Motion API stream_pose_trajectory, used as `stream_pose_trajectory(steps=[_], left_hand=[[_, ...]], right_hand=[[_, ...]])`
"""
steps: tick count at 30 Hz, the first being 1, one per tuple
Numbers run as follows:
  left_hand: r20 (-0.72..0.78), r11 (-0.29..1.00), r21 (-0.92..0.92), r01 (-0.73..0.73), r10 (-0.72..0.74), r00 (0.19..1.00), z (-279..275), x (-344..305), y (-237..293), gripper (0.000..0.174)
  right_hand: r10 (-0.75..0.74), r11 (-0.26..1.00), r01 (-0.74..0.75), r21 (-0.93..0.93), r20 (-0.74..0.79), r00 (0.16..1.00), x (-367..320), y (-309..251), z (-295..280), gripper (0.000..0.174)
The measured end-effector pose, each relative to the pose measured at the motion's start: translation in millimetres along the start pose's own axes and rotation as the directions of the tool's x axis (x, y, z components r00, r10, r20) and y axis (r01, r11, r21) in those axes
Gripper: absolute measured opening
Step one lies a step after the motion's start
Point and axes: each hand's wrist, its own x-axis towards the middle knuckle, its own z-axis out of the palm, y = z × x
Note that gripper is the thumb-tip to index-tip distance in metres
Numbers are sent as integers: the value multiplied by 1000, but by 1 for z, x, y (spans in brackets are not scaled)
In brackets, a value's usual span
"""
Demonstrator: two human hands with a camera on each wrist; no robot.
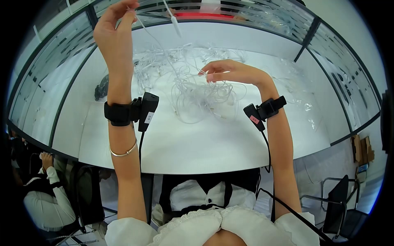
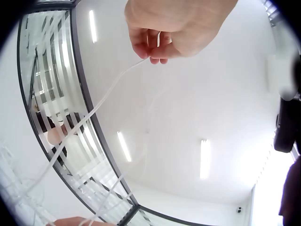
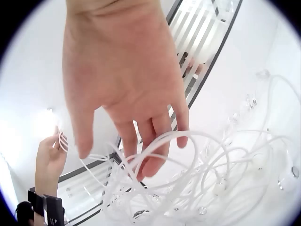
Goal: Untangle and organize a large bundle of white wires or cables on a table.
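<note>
My left hand [image 1: 116, 35] is raised high at the upper left, thumb and fingertips pinching a thin white cable [image 2: 109, 92]. From that pinch the cable slopes down to a tangled heap of white cables [image 1: 205, 98] on the table. A white cable piece with a thicker end [image 1: 175, 25] hangs beside it in the head view. My right hand [image 1: 236, 71] is at the top of the heap. In the right wrist view, its thumb stands apart from the loosely bent fingers [image 3: 151, 165], and white cable loops [image 3: 188, 165] cross in front of them.
More clear-wrapped cables [image 1: 152, 65] lie along the back of the white table [image 1: 197, 151]. A dark bundle [image 1: 102, 87] sits at the left, and clear plastic bags [image 1: 301, 94] lie at the right. Striped glass partitions [image 1: 336, 88] surround the table. Another person [image 1: 49, 197] sits at the lower left.
</note>
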Motion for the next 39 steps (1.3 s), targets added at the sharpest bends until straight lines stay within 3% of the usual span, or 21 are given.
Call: stream_pose_trajectory(steps=[3,6,9,10,13,17,19,21,23,25,27,30,32,33,34,35,36,38,39], left_hand=[[-34,999,-3,-48,48,998,-1,2,2,17],[-47,996,-34,-77,75,996,-1,3,5,17],[-41,992,-83,-90,87,995,6,0,12,17],[-32,991,-90,-103,100,994,8,0,13,17],[-6,988,-109,-107,107,994,9,1,16,17],[-52,980,-161,-116,109,993,5,4,16,16],[-159,985,-100,-141,124,979,2,5,23,15],[-252,985,-60,-162,142,957,-6,7,25,15],[-301,974,65,-217,227,926,-25,14,16,14],[-331,922,295,-252,346,878,-30,16,14,14],[-299,868,426,-255,401,866,-32,17,7,14],[-131,747,612,-261,421,898,-38,13,-14,13],[-51,839,539,-78,124,991,-42,4,-36,24],[1,861,509,25,-29,1000,-43,2,-45,32],[102,857,476,196,-276,956,-47,6,-52,41],[209,809,462,365,-499,841,-55,10,-60,50],[312,718,467,516,-680,664,-55,12,-58,60],[320,710,295,639,-704,634,-45,3,-54,70],[326,692,205,692,-715,619,-39,0,-50,75]], right_hand=[[40,992,-50,114,88,995,0,-3,-2,50],[-93,995,86,-44,-234,968,2,-6,7,55],[-218,971,230,65,-150,964,5,-24,10,50],[-242,970,244,8,-94,966,5,-28,11,46],[-123,977,118,175,14,992,4,-32,15,46],[-218,967,214,140,16,976,3,-29,14,38],[-256,949,243,199,42,966,4,-28,8,31],[-239,954,262,144,-158,958,2,-27,0,24],[-384,907,420,-30,-473,793,3,-23,-9,23],[-387,838,546,-11,-717,580,2,-20,-17,22],[-283,896,444,-3,-774,567,-12,-29,-27,25],[-326,890,441,-118,-839,435,-19,-37,-30,33],[-285,898,436,-65,-840,461,-26,-32,-38,38],[-263,901,432,-38,-840,474,-27,-29,-42,40],[-230,906,421,-32,-873,429,-25,-25,-44,48],[-201,920,393,2,-857,475,-24,-19,-47,48],[-170,932,362,35,-837,519,-26,-14,-50,49],[-79,953,284,109,-813,577,-26,-5,-50,51],[-73,962,246,118,-758,648,-27,-3,-51,50]])
